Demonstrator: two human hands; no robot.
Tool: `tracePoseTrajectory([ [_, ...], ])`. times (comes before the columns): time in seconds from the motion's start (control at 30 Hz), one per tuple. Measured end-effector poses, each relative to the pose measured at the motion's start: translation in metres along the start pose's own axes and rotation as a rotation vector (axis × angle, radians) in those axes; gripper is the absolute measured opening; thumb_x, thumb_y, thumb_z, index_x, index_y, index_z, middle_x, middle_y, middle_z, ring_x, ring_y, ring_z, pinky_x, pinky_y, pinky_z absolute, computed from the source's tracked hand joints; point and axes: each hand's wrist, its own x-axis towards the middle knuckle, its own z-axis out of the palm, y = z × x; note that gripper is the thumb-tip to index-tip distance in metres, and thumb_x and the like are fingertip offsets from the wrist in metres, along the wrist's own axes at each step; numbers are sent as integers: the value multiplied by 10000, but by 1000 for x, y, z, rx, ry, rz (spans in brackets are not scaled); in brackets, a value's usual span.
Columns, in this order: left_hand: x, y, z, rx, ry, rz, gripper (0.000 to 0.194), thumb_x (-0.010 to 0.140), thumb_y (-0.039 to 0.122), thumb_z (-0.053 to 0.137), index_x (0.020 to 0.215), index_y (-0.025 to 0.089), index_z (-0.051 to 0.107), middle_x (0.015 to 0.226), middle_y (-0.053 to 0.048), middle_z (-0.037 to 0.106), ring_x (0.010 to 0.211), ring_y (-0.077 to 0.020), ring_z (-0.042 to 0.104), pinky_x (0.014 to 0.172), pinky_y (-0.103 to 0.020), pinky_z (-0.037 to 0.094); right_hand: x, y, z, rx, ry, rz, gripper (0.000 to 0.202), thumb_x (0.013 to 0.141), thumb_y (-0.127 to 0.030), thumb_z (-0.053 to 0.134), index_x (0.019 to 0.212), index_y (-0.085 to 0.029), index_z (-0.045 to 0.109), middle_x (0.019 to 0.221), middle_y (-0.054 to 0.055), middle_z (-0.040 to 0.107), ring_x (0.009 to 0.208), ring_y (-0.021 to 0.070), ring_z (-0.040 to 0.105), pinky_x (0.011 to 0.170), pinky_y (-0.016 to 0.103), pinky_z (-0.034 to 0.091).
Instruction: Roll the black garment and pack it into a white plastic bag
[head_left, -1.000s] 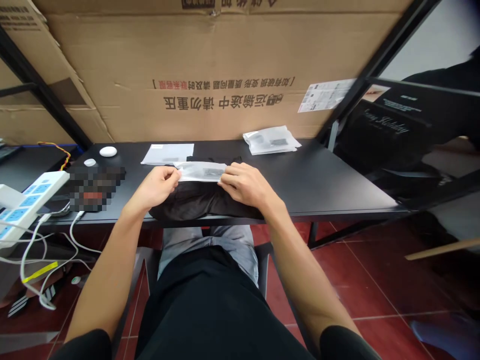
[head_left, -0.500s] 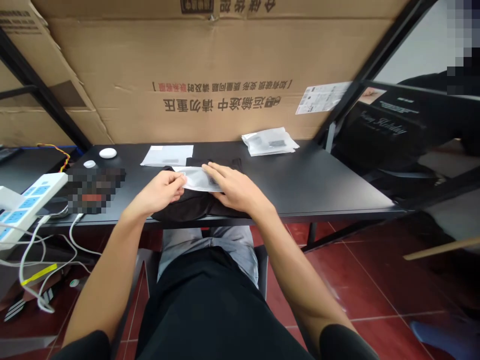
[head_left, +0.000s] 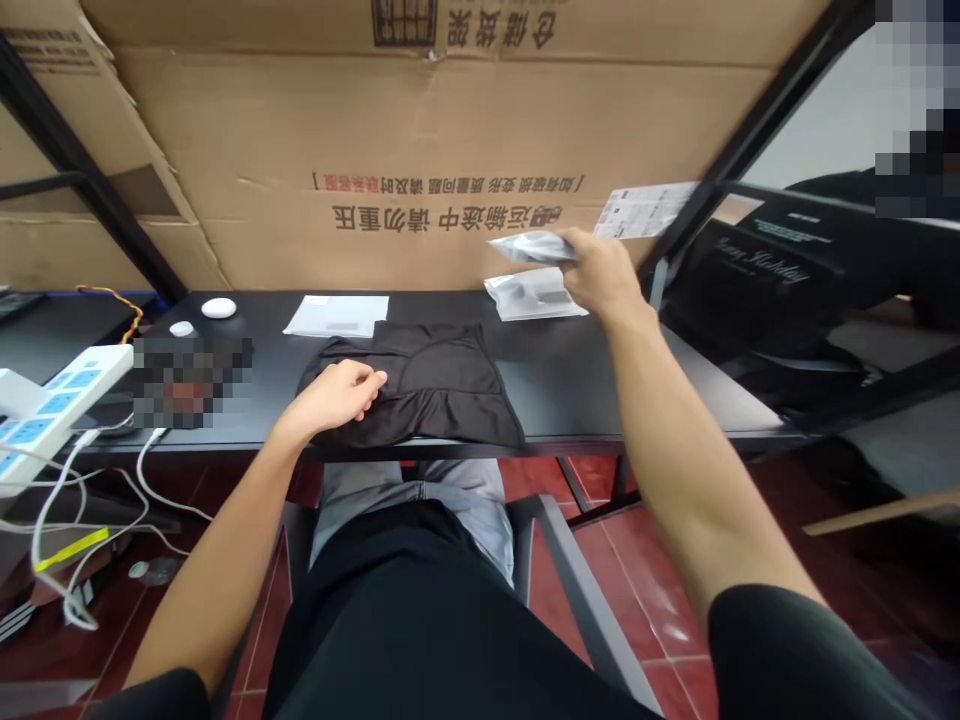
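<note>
My right hand (head_left: 602,272) is raised at the back right, its fingers closed on one end of a translucent plastic packet (head_left: 529,247). Just below that packet, a second plastic packet (head_left: 538,293) with a dark patch lies on the table. My left hand (head_left: 337,395) hovers over or rests on the left part of a folded black cloth (head_left: 450,385); which of the two I cannot tell. Its fingers are curled together, and I see nothing in them. Behind the cloth lies a flat white packet (head_left: 337,315).
The black table (head_left: 592,370) backs onto a large cardboard sheet (head_left: 450,120). At the left are a white power strip (head_left: 56,415) with cables, a white oval case (head_left: 219,308) and a small white cap (head_left: 181,328). A chair armrest (head_left: 577,600) stands below at right.
My right hand has carried the packet up and right, off the black cloth. My left hand has let go of it and moved slightly down. More of the cloth now shows.
</note>
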Motion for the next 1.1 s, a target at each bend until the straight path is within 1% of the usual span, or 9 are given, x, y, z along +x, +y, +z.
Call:
tracePoseTrajectory([
  [0.13, -1, 1, 0, 15, 7, -6, 498, 1066, 589, 542, 732, 225, 608, 728, -35, 734, 591, -168, 671, 633, -284, 493, 20, 43, 34, -33, -99, 35, 520, 1084, -29, 470, 1544, -24, 712, 1576, 288, 706, 1532, 322, 626, 1221, 411, 439],
  [0.27, 0, 1, 1, 23, 12, -19, 489, 1067, 573, 546, 730, 225, 609, 724, -20, 738, 588, -158, 672, 643, -277, 487, 14, 72, 70, -69, -275, 18, 692, 986, 28, 566, 1658, -130, 613, 1719, 216, 605, 1625, 323, 535, 1378, 591, 320],
  [0.43, -1, 1, 3, 57, 22, -15, 473, 1065, 565, 556, 742, 227, 633, 711, -17, 746, 575, -160, 671, 624, -281, 476, 3, 83, 74, -46, -346, 13, 627, 1097, -85, 537, 1719, -16, 503, 1764, 339, 489, 1704, 347, 409, 1375, 592, 251],
  [0.53, 5, 2, -4, 35, 15, -1, 458, 1085, 577, 544, 808, 233, 664, 745, -27, 772, 579, -171, 681, 616, -291, 498, 5, 67, 67, -8, -249, -67, 602, 1093, -85, 563, 1680, 51, 531, 1752, 377, 481, 1699, 351, 405, 1381, 526, 227],
  [0.63, 28, 5, -19, 181, 130, 43, 333, 1072, 507, 622, 891, 242, 716, 818, -45, 814, 712, -217, 748, 708, -320, 541, 1, 27, 70, 105, -144, -187, 524, 1042, -88, 611, 1558, -31, 687, 1564, 287, 711, 1487, 351, 643, 1290, 489, 431],
  [0.73, 69, 8, -33, 384, 288, 108, 180, 1040, 374, 694, 1106, 235, 789, 1070, -92, 869, 997, -278, 801, 931, -371, 586, -10, -23, 83, 192, -258, -273, 422, 1095, -236, 589, 1462, -173, 788, 1354, 160, 844, 1222, 349, 788, 1133, 494, 584],
  [0.83, 112, 6, -38, 505, 292, 143, 314, 1030, 307, 711, 1311, 192, 792, 1320, -147, 843, 1192, -310, 785, 1117, -412, 563, -18, -57, 98, 106, -355, -269, 438, 1125, -351, 586, 1470, -160, 776, 1432, 179, 808, 1322, 379, 752, 1178, 509, 569],
  [0.97, 144, -5, -32, 533, 223, 152, 323, 991, 256, 742, 1299, 202, 823, 1324, -136, 847, 1233, -311, 779, 1157, -412, 563, -21, -69, 114, -48, -471, -160, 480, 1173, -406, 507, 1465, -109, 746, 1480, 258, 741, 1384, 415, 701, 1151, 519, 574],
  [1.1, 150, -19, -27, 514, 215, 164, 249, 964, 219, 740, 1187, 224, 851, 1256, -112, 864, 1179, -298, 789, 1118, -410, 588, -24, -68, 121, -52, -469, -133, 424, 1186, -369, 468, 1357, -121, 767, 1424, 256, 722, 1330, 399, 694, 1116, 499, 574],
])
